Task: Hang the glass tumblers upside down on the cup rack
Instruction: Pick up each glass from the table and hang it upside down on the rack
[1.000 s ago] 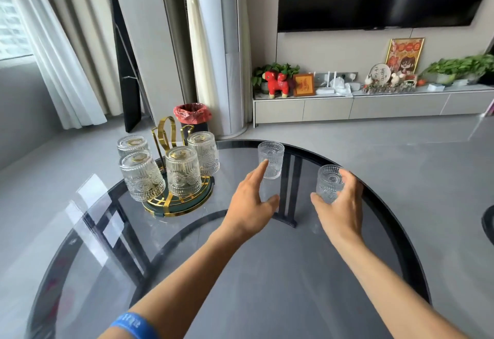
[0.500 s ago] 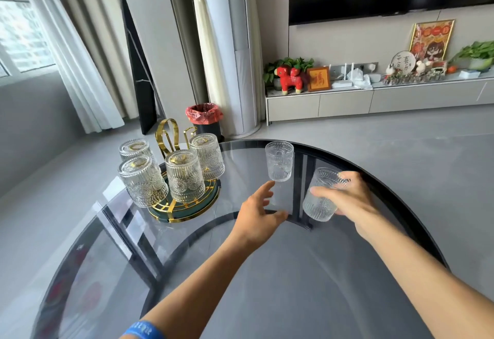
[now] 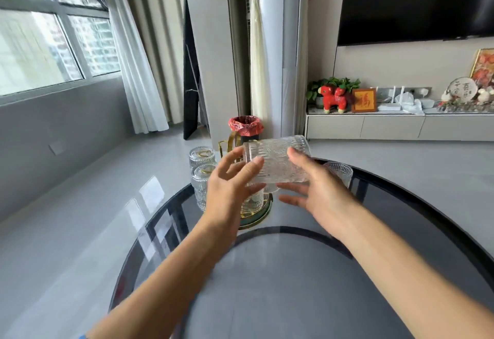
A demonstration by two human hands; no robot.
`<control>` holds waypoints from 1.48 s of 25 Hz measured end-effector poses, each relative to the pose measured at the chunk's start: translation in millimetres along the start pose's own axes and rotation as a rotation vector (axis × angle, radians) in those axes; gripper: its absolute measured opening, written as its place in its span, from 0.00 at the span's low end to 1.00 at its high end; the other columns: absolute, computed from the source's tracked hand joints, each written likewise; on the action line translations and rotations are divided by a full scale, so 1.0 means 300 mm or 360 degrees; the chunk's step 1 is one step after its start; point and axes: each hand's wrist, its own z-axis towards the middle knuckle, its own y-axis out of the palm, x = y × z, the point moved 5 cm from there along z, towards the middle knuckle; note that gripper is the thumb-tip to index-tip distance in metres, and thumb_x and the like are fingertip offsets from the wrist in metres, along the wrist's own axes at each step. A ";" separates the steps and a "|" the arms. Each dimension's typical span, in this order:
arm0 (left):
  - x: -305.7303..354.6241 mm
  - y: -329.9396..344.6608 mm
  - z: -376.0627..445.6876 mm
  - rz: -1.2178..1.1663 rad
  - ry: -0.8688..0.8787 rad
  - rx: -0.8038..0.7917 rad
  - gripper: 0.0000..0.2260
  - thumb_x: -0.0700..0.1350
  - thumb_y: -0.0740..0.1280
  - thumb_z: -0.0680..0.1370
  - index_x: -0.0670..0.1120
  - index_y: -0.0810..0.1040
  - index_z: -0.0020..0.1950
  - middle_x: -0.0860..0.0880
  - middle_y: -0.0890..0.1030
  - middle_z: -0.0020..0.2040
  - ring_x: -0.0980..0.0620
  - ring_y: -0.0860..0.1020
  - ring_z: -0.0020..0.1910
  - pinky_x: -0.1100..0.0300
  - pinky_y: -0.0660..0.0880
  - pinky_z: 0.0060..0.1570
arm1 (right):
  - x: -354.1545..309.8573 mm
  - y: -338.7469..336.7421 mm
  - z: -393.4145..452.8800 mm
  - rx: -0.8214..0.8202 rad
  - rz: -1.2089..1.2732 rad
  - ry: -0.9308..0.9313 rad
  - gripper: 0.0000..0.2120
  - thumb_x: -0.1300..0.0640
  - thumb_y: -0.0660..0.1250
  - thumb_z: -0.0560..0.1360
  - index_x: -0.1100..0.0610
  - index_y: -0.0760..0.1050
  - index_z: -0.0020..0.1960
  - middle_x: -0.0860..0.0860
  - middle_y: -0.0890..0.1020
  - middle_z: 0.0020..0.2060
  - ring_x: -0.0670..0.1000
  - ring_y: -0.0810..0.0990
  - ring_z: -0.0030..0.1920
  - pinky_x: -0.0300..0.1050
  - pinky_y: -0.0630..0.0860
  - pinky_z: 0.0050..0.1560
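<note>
A ribbed glass tumbler (image 3: 276,163) lies on its side in the air, base to the left, mouth to the right. My right hand (image 3: 319,189) grips it with the thumb on top and the fingers below. My left hand (image 3: 230,187) meets its base, thumb in front and fingers spread behind. Just beneath stands the gold cup rack (image 3: 258,217) on its round green base, mostly hidden by my hands. Two upside-down tumblers (image 3: 201,171) hang on its left side. One more upright tumbler (image 3: 339,173) stands on the table behind my right hand.
The round dark glass table (image 3: 401,194) has its far rim close behind the rack. On the floor beyond are a bin with a red liner (image 3: 245,125), a tall white column and a low TV cabinet (image 3: 387,127).
My right hand has lifted the tumbler off the table, carried it left above the rack and tipped it sideways. My left hand rose to meet its base. The view swung left.
</note>
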 end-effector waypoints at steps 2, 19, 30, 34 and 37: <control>0.113 -0.097 0.067 0.0087 0.0144 0.0123 0.22 0.47 0.75 0.69 0.46 0.78 0.63 0.47 0.86 0.50 0.53 0.83 0.46 0.60 0.79 0.40 | -0.029 0.087 0.056 0.0111 -0.0327 -0.0058 0.22 0.39 0.74 0.67 0.52 0.82 0.54 0.49 0.85 0.51 0.51 0.83 0.45 0.52 0.80 0.44; 0.162 -0.333 0.699 0.1190 0.0251 0.0055 0.19 0.44 0.80 0.67 0.49 0.78 0.54 0.50 0.79 0.62 0.58 0.77 0.46 0.65 0.73 0.44 | -0.028 0.328 0.470 -0.0057 -0.2506 -0.0543 0.23 0.66 0.55 0.70 0.56 0.74 0.62 0.53 0.79 0.63 0.58 0.77 0.60 0.56 0.74 0.59; 0.002 -0.300 0.774 0.1892 0.0022 -0.0053 0.16 0.44 0.79 0.67 0.46 0.77 0.48 0.44 0.78 0.57 0.44 0.76 0.56 0.51 0.76 0.55 | -0.033 0.327 0.472 -0.0035 -0.2432 -0.0551 0.24 0.64 0.57 0.67 0.52 0.75 0.60 0.52 0.81 0.59 0.59 0.78 0.52 0.53 0.77 0.50; -0.037 -0.302 0.781 0.2050 -0.0061 -0.0160 0.14 0.43 0.79 0.67 0.45 0.78 0.48 0.47 0.74 0.51 0.46 0.74 0.52 0.55 0.74 0.48 | -0.033 0.328 0.473 -0.0035 -0.2411 -0.0561 0.26 0.63 0.57 0.65 0.52 0.74 0.61 0.52 0.80 0.61 0.60 0.78 0.55 0.56 0.77 0.53; -0.047 -0.303 0.778 0.2181 -0.0047 -0.0201 0.14 0.43 0.78 0.68 0.45 0.79 0.49 0.48 0.73 0.48 0.49 0.71 0.47 0.59 0.66 0.35 | -0.029 0.325 0.470 -0.0039 -0.2406 -0.0559 0.27 0.63 0.57 0.65 0.52 0.74 0.62 0.51 0.79 0.63 0.60 0.77 0.56 0.56 0.77 0.53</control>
